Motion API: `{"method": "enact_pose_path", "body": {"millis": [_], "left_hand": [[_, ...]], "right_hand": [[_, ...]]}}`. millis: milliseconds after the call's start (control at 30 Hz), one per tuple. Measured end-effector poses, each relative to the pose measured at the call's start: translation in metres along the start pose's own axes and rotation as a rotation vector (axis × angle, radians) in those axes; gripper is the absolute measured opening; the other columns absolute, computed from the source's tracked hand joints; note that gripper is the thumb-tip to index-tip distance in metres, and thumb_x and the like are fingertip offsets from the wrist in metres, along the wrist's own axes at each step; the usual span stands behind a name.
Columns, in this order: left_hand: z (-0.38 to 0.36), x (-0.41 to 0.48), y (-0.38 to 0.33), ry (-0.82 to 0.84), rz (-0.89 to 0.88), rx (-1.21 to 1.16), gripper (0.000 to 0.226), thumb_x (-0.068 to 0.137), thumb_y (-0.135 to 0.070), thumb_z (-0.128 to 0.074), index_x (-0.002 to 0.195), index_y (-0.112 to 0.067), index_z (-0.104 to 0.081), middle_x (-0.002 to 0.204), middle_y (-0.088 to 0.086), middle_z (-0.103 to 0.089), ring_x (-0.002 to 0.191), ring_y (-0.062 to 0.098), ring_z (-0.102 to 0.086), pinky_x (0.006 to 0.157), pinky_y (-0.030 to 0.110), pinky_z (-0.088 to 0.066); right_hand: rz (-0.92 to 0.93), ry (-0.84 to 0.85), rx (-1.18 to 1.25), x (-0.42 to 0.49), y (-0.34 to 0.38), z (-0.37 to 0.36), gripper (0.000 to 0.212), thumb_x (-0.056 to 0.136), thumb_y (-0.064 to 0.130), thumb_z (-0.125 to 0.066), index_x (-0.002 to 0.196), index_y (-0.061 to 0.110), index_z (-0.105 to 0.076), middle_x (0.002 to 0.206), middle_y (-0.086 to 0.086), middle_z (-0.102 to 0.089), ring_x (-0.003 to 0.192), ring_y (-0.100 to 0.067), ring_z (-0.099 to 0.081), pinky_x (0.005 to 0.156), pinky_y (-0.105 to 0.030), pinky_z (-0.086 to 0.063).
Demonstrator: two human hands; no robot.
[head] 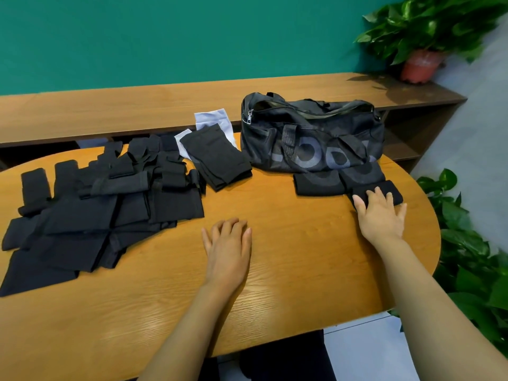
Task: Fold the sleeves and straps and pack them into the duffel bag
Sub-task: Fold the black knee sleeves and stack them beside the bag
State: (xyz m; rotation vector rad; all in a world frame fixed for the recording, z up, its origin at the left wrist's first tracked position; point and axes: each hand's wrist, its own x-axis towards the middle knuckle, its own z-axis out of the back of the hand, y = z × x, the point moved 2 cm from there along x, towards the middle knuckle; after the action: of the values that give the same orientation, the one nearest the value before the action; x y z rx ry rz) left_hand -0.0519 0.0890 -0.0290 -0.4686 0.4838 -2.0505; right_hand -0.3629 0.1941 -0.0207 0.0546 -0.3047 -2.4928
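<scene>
— How are the hands placed?
— The left hand (226, 244) is laid flat, relaxed, on the table (288, 270); the right hand (380, 215) is rested, fingers straight, on a folded sleeve (395, 192) just before the duffel bag (310, 133).
— The rest?
— The unfolded pile (110, 199) is spread at the left.

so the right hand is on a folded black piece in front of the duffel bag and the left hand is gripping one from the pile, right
Not the left hand: in the head view it lies flat on the table, holding nothing, apart from the pile. The right hand does rest on a folded black piece in front of the duffel bag.
</scene>
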Motion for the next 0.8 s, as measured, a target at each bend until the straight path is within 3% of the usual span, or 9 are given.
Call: {"method": "enact_pose_path", "body": {"millis": [200,433,800], "left_hand": [[0.005,0.003,0.007,-0.029,-0.007,-0.082,0.044,0.103,-0.040,-0.029,0.137,-0.025,-0.052,0.138,-0.007,-0.050,0.134,0.013,-0.032,0.121,0.049,-0.003],[0.036,0.013,0.052,-0.098,-0.009,0.100,0.043,0.103,-0.038,-0.035,0.135,-0.019,-0.056,0.140,-0.001,-0.052,0.136,0.020,-0.035,0.121,0.050,0.000],[0.037,0.020,0.074,-0.130,-0.049,0.226,0.046,0.100,-0.039,-0.031,0.128,-0.018,-0.061,0.140,0.002,-0.051,0.136,0.022,-0.036,0.120,0.052,-0.001]], "right_hand": [[0.158,-0.118,0.010,-0.025,0.034,-0.003,0.061,0.102,0.052,-0.022,0.150,0.016,-0.035,0.160,-0.005,-0.026,0.150,-0.026,-0.010,0.121,-0.051,-0.004],[0.442,-0.085,0.009,-0.061,0.125,-0.013,0.059,0.101,0.051,-0.022,0.148,0.019,-0.037,0.159,-0.001,-0.028,0.151,-0.021,-0.011,0.122,-0.046,-0.001],[0.732,0.036,-0.111,-0.050,0.231,-0.046,0.054,0.103,0.051,-0.027,0.144,0.018,-0.044,0.165,0.004,-0.005,0.151,-0.024,0.007,0.121,-0.052,-0.001]]}}
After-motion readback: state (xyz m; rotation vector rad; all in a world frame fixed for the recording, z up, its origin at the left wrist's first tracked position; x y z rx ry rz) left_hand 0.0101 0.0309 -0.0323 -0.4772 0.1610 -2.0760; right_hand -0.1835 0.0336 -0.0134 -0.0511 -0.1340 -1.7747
